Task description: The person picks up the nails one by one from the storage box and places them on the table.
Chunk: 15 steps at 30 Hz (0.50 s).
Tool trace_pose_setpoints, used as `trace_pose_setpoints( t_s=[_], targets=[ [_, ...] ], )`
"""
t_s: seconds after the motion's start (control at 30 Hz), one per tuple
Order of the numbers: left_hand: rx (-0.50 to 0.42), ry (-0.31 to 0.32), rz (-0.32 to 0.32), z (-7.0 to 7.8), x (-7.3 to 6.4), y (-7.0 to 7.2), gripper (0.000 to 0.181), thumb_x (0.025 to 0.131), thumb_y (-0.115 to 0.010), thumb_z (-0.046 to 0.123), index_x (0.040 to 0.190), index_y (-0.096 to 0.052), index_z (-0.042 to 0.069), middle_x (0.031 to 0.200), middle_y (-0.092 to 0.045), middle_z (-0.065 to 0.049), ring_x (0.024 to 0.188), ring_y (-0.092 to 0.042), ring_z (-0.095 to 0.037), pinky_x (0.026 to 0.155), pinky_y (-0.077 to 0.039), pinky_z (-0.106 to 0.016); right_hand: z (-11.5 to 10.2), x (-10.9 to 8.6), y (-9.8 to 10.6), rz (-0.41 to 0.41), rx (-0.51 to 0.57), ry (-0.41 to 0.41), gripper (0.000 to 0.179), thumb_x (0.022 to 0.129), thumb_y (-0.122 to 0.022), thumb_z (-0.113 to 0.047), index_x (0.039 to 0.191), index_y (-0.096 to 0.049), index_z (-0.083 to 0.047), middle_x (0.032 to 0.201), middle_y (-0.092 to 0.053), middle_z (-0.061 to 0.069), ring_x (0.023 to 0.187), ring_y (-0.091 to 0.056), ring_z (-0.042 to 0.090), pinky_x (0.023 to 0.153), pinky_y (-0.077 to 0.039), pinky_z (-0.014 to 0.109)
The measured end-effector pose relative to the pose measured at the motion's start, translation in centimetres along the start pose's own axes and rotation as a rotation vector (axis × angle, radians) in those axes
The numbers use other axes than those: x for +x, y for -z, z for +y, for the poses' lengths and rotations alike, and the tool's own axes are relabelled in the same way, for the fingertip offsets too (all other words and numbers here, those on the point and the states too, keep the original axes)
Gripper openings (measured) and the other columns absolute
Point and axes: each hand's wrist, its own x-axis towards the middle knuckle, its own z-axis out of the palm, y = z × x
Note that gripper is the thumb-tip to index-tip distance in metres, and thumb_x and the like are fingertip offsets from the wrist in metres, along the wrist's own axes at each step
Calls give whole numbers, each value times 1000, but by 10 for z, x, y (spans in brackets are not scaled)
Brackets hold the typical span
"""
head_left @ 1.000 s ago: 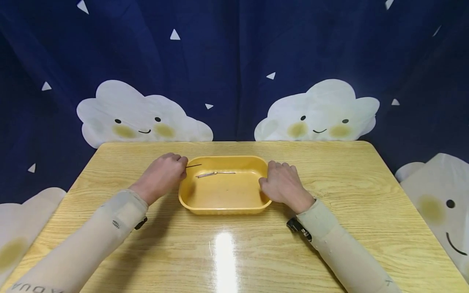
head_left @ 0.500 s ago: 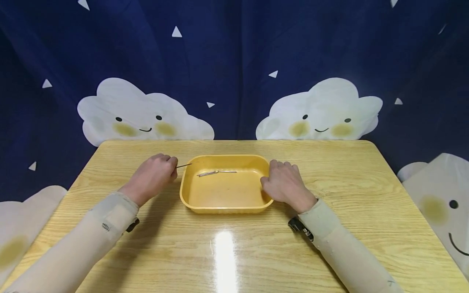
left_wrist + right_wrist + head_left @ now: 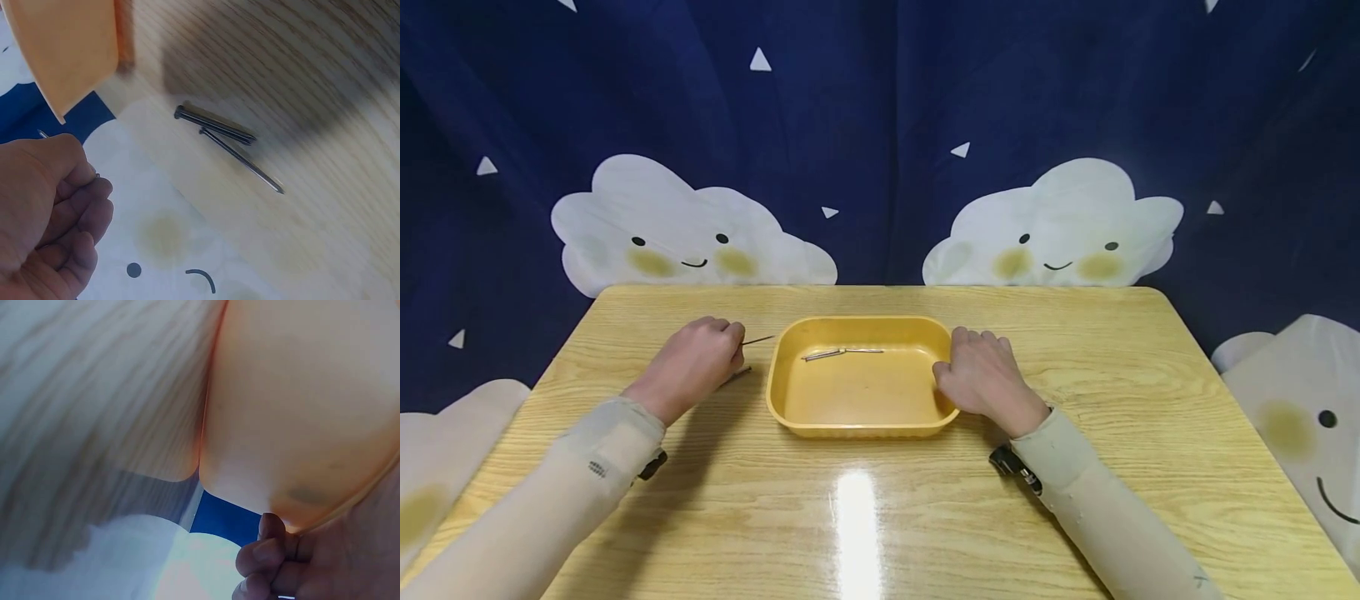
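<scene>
My left hand pinches a thin metal nail over the table, left of the yellow plastic tray. In the left wrist view that nail is mostly covered by the curled fingers. Beneath the hand, loose nails lie together on the wood, partly hidden in the head view. A few more nails rest inside the tray toward its far left. At the tray's right end my right hand grips the rim, with the thumb on the inner side.
The wooden table stands against a dark blue curtain printed with white clouds. A bright reflection crosses the table's near middle.
My left hand has moved left with its nail, from above the tray's left rim to beyond it, uncovering part of the nails on the table. My right hand stays at the rim.
</scene>
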Motion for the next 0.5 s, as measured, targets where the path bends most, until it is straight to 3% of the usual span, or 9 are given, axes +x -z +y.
trace_pose_setpoints(
  t_s=[0.5],
  targets=[
    [-8, 28, -24, -12, -15, -15, 21, 86, -68, -1, 70, -55, 4, 62, -57, -8, 58, -57, -27, 56, -52, -43, 0, 0, 1, 4, 3, -6, 25, 94, -47, -30, 86, -50, -7, 77, -52, 10, 72, -49, 31, 67, -33, 38]
  ],
)
